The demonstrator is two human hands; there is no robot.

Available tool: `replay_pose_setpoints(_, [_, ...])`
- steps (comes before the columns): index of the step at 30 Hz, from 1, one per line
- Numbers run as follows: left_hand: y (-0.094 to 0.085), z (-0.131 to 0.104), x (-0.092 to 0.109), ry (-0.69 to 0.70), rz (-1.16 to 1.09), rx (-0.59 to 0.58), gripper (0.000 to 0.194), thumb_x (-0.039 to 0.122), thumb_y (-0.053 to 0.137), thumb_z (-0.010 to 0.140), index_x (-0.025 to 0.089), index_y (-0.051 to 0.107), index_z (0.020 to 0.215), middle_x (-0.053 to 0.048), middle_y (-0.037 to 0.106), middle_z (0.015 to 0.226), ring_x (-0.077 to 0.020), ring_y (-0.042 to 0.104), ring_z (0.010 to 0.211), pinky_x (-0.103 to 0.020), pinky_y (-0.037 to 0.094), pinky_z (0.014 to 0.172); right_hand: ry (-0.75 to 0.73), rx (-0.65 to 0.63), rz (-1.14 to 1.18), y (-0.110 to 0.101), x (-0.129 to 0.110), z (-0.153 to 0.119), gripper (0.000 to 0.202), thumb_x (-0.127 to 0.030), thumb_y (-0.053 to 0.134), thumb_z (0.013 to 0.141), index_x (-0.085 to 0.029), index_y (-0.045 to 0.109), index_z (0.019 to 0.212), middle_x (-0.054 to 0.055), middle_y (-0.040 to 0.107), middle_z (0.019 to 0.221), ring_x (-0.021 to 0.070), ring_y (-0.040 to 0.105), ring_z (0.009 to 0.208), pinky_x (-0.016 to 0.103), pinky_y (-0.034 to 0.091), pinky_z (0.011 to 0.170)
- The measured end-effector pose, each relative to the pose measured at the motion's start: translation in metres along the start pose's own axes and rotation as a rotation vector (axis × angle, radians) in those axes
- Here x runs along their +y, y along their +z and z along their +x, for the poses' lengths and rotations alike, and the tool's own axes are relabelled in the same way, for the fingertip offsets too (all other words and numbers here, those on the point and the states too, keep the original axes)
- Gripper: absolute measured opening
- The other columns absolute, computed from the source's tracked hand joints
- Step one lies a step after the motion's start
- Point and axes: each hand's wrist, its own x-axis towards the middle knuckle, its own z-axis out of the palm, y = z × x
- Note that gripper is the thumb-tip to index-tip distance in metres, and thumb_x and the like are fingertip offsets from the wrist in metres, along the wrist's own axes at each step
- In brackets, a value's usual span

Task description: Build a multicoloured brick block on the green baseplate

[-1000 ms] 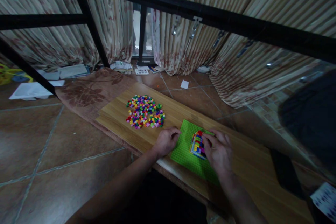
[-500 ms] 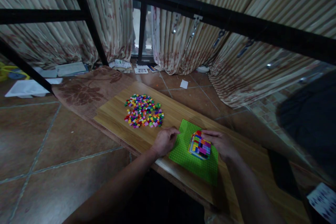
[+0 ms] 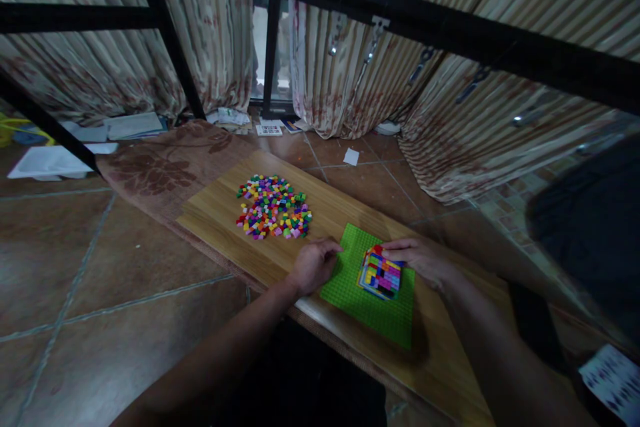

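On a green studded baseplate [image 3: 367, 317] stands a low block built of multicoloured toy bricks [image 3: 383, 277]. My right hand [image 3: 420, 260] comes in from the right, its fingers and thumb closed at the block's far corner by a red brick [image 3: 376, 250]. By the baseplate's left edge my left hand [image 3: 315, 265] is curled, thumb and forefinger pinched together; whatever they hold, if anything, is too small to make out. A loose heap of small coloured bricks [image 3: 273, 207] lies beyond my left hand.
The bricks and baseplate rest on a long wooden table [image 3: 225, 203] over a brown patterned cloth [image 3: 165, 160]. A dark flat object [image 3: 535, 323] lies at the right end. Black metal bars [image 3: 450, 27] cross in front. Papers [image 3: 133, 125] and a white tray [image 3: 55, 161] are on the floor.
The view has shifted slightly. My right hand has flattened a little over the block's far corner, fingers still at the red brick. My left hand stays almost in place.
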Motion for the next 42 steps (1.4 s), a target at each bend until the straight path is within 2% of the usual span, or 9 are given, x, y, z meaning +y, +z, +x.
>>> replay_pose_setpoints(10, [0.001,0.001,-0.003,-0.046,0.016,-0.012,0.030,0.004,0.054,0.071,0.019,0.067,0.094,-0.002,0.068,0.090,-0.0142,0.063,0.083,-0.023,0.050,0.077,-0.031,-0.023,-0.059,-0.001,0.000,0.007,0.022,-0.020,0.082,0.055,-0.015,0.075,0.074,0.007,0.074,0.069,0.0154,0.065,0.058,0.026,0.052,0.060])
replay_pose_setpoints(16, [0.003,0.003,-0.008,-0.082,-0.002,-0.010,0.029,0.005,0.054,0.071,0.019,0.068,0.092,0.000,0.069,0.087,-0.0133,0.064,0.079,-0.022,0.050,0.074,-0.122,0.019,-0.086,0.003,0.005,0.011,0.018,-0.022,0.082,0.053,-0.017,0.073,0.068,0.004,0.072,0.065,0.0144,0.063,0.056,0.025,0.050,0.058])
replay_pose_setpoints(23, [-0.006,-0.001,-0.007,-0.081,-0.029,-0.034,0.020,0.010,0.054,0.076,0.019,0.068,0.086,-0.001,0.071,0.084,-0.0135,0.065,0.079,-0.021,0.050,0.072,-0.244,0.048,-0.128,0.005,0.009,0.009,0.017,-0.025,0.079,0.056,-0.018,0.075,0.071,0.002,0.072,0.065,0.0136,0.062,0.057,0.024,0.047,0.058])
replay_pose_setpoints(29, [-0.011,-0.005,-0.001,-0.116,0.002,-0.026,0.018,0.015,0.053,0.079,0.019,0.070,0.082,0.000,0.071,0.080,-0.0135,0.065,0.076,-0.021,0.049,0.070,-0.293,0.071,-0.078,0.006,0.018,0.004,0.022,-0.031,0.076,0.061,-0.018,0.075,0.078,0.004,0.074,0.073,0.0149,0.064,0.061,0.027,0.050,0.063])
replay_pose_setpoints(35, [-0.011,-0.002,0.003,-0.133,0.012,-0.016,0.018,0.017,0.054,0.078,0.020,0.071,0.082,0.000,0.072,0.081,-0.0143,0.065,0.080,-0.021,0.049,0.074,-0.372,0.168,-0.016,-0.001,0.021,-0.002,0.031,-0.041,0.074,0.063,-0.019,0.074,0.085,0.007,0.075,0.087,0.0193,0.068,0.075,0.033,0.052,0.074])
replay_pose_setpoints(38, [-0.009,-0.001,0.003,-0.141,0.017,-0.016,0.019,0.018,0.053,0.079,0.020,0.071,0.085,0.000,0.071,0.082,-0.0142,0.065,0.079,-0.022,0.049,0.072,-0.441,0.225,-0.030,-0.002,0.022,-0.007,0.031,-0.043,0.071,0.064,-0.020,0.073,0.085,0.007,0.074,0.089,0.0208,0.067,0.082,0.034,0.050,0.079])
replay_pose_setpoints(42, [-0.007,-0.002,0.005,-0.146,0.037,-0.013,0.018,0.019,0.053,0.080,0.020,0.071,0.086,0.000,0.071,0.081,-0.0140,0.064,0.077,-0.022,0.048,0.070,-0.522,0.248,-0.087,0.007,0.020,-0.018,0.025,-0.041,0.069,0.067,-0.021,0.072,0.081,0.005,0.073,0.086,0.0209,0.065,0.083,0.035,0.049,0.082])
